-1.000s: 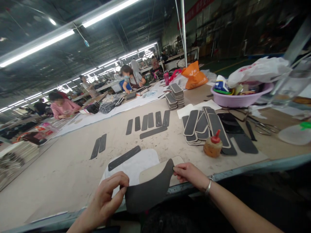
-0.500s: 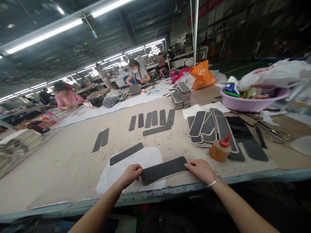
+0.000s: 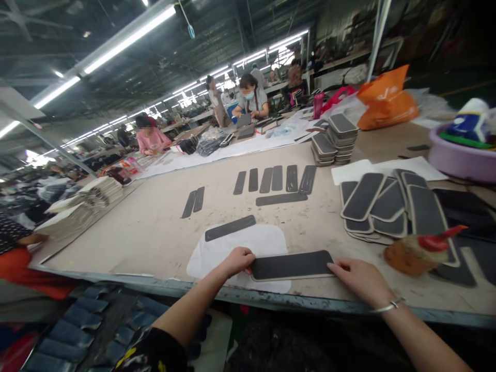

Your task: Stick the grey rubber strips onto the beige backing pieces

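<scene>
Panel [image 3: 292, 265] dark grey, long, round-cornered, pale-edged; hands [image 3: 237, 261] [image 3: 360, 280] nearly closed, pinching opposite ends.

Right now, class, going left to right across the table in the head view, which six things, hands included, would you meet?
Stack of pale sheets → pair of dark strips → left hand → held strip → right hand → bottle with a red nozzle.

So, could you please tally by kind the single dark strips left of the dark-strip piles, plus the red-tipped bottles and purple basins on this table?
Dark strips lying on the table or white sheet: 10
Pale-edged dark strip between left hand and right hand: 1
Red-tipped bottle: 1
Purple basin, partly in view: 1
Total: 13
</scene>
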Action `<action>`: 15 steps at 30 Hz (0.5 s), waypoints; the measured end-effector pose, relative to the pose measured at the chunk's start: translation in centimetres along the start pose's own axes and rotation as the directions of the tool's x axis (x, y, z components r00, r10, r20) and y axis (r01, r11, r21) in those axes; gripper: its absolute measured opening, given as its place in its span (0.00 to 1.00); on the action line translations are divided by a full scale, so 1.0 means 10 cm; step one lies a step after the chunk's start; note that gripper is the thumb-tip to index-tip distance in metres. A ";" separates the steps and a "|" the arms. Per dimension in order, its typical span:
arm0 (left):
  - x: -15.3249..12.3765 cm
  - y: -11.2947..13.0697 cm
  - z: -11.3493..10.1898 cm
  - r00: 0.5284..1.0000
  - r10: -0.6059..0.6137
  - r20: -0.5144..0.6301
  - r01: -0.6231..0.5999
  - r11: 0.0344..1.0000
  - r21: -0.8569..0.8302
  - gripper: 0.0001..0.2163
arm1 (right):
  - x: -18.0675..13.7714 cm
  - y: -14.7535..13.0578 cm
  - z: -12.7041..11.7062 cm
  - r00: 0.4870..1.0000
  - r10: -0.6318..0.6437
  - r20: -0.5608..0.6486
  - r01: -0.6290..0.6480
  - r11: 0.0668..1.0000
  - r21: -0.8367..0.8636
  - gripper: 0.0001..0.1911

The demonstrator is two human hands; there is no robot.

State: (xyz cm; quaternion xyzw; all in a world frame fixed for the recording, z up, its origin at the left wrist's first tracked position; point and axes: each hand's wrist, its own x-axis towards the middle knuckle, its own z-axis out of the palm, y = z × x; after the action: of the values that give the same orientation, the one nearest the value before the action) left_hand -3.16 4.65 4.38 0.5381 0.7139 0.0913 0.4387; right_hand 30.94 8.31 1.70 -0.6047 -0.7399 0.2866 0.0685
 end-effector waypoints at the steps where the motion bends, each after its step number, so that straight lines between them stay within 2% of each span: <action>1: -0.01 0.00 0.00 1.000 0.010 0.002 -0.010 1.000 0.002 0.10 | 0.00 0.00 0.01 1.000 0.003 0.004 -0.003 1.000 -0.001 0.21; 15: -0.01 0.08 0.01 0.990 0.110 -0.092 -0.088 0.973 0.214 0.08 | -0.05 -0.13 -0.01 0.997 0.034 -0.069 -0.037 0.998 -0.051 0.18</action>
State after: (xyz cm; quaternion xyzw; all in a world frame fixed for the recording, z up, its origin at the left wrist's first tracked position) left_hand -2.51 4.86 4.87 0.6108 0.7136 0.0649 0.3369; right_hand 29.96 7.78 2.53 -0.6289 -0.7335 0.2474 0.0727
